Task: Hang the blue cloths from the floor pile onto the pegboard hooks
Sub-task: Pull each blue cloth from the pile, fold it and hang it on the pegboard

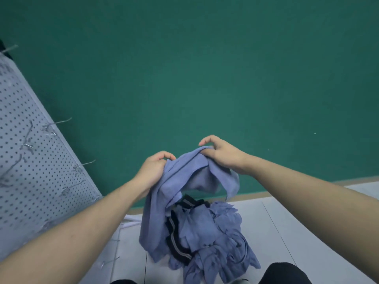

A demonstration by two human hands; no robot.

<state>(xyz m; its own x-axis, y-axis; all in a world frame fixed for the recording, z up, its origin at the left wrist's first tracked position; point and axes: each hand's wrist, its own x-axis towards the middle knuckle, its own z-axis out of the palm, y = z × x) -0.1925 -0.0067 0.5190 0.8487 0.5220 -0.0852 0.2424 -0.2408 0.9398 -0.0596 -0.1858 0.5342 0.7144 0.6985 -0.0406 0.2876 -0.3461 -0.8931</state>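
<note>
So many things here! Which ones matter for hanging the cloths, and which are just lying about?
Part of the job:
- blue cloth, gripped by the left hand and the right hand
- pile of blue cloths on the floor
- pegboard with its wire hooks

Just lying about:
- black striped band tangled in the pile
- green wall
- white floor

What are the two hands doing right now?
Left hand: closed, gripping the blue cloth.
Right hand: closed, pinching the same cloth's top edge.
</note>
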